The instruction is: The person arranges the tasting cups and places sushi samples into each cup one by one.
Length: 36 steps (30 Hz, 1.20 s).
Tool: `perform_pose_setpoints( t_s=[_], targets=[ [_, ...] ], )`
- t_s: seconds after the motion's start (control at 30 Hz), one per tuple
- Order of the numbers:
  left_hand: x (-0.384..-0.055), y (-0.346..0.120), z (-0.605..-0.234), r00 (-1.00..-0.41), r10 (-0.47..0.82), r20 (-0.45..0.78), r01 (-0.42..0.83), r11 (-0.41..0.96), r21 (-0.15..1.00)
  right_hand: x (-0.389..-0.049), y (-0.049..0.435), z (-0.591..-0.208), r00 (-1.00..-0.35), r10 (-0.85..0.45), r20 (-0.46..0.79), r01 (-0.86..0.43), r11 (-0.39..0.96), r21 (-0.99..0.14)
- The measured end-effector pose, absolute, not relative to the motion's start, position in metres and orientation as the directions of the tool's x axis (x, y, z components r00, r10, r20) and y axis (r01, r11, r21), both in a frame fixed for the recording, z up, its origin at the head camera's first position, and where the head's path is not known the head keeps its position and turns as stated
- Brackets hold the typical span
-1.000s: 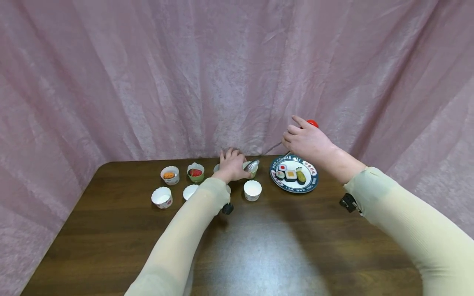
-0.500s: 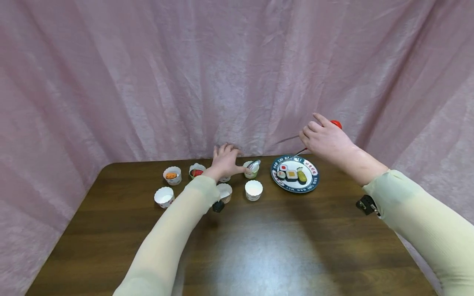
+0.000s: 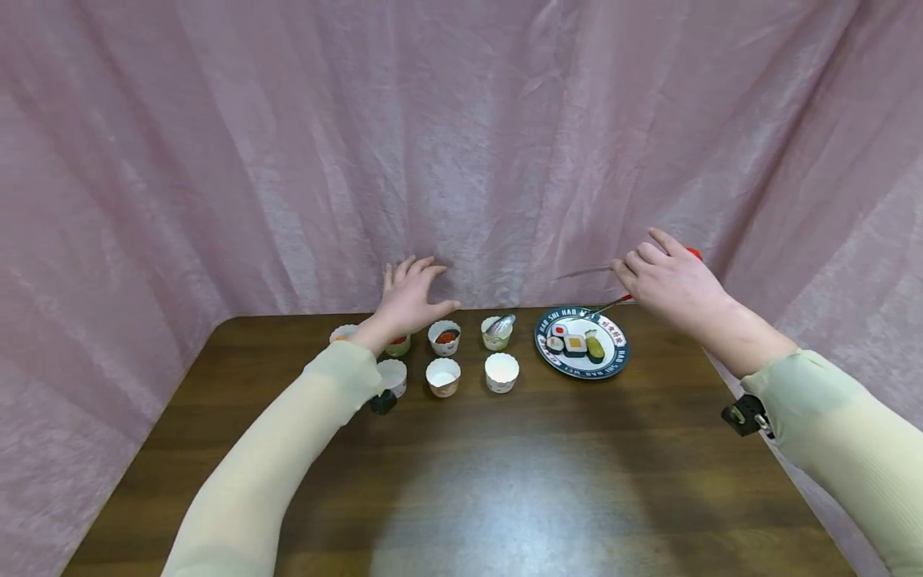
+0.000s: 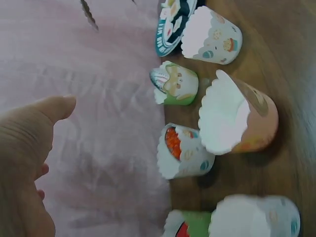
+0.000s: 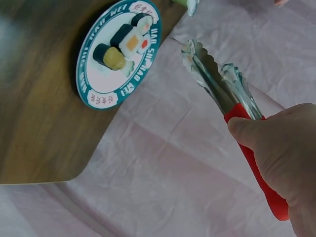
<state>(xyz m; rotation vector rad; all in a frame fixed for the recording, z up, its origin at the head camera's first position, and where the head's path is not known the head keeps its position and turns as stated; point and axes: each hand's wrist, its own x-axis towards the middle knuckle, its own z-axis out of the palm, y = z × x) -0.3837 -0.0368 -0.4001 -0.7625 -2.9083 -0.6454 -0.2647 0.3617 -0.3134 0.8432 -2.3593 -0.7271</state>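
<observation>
My left hand (image 3: pixel 407 300) hangs over the back row of paper cups with its fingers spread and nothing in it. Beneath its thumb side is a white cup (image 4: pixel 192 165) of red-orange roe in a dark wrap. To the right stands a green-and-white cup (image 3: pixel 496 344) with a silvery sushi piece poking above its rim. My right hand (image 3: pixel 674 280) grips red-handled metal tongs (image 5: pixel 212 79), raised behind the plate's right side. In the right wrist view their scalloped tips are apart with nothing between them. A blue-rimmed plate (image 5: pixel 83 74) bears several toy sushi pieces.
White paper cups (image 3: pixel 501 377) stand in a front row. At the left, a cup with something orange (image 3: pixel 342 331) and a green cup (image 3: pixel 398 348) with red contents are partly behind my left arm. A pink curtain (image 3: pixel 461 160) hangs behind the wooden table (image 3: pixel 469 481).
My left hand has moved left from the silvery piece's cup, uncovering the roe cup. My right hand has moved right with the tongs, away from above the plate.
</observation>
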Motion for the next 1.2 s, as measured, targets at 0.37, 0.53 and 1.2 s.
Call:
perform_pose_setpoints(
  t_s=[0.37,0.53,1.2],
  targets=[
    [-0.357,-0.079,-0.38,-0.853,0.441,0.279,0.52,0.768,0.375,-0.257,0.386,-0.323,-0.725,-0.622,0.297,-0.381,0.721,0.58],
    [-0.346,-0.102,-0.378,-0.849,0.45,0.278,0.527,0.769,0.362,-0.253,0.394,-0.326,-0.712,-0.632,0.306,-0.388,0.718,0.578],
    [-0.292,-0.183,-0.402,-0.864,0.384,0.326,0.494,0.775,0.395,-0.222,0.42,-0.353,-0.721,-0.59,0.363,-0.393,0.78,0.487]
  ],
)
